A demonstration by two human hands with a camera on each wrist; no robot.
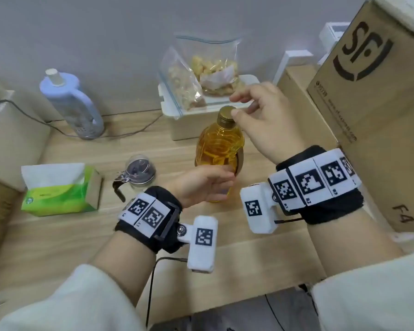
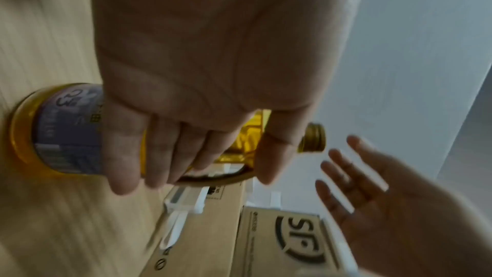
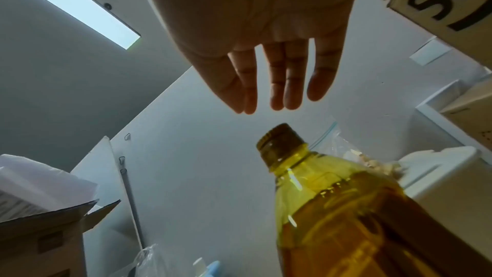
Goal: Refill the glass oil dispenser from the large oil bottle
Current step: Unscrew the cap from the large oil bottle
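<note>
The left hand (image 1: 201, 185) grips the upright large oil bottle (image 1: 219, 149) on the wooden table (image 1: 58, 235), while the right hand (image 1: 263, 115), fingers spread and relaxed, hovers at its gold cap (image 1: 227, 113), beside the glass oil dispenser (image 1: 139, 174).

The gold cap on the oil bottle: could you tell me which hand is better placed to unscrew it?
Probably the right hand: open, just above the gold cap, while the left hand grips the oil bottle.

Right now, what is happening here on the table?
A person is getting ready to open the large oil bottle. The left hand grips the bottle's body and keeps it upright on the wooden table. The right hand is open above the gold cap, which is not yet off. The glass oil dispenser stands to the left, untouched.
</note>
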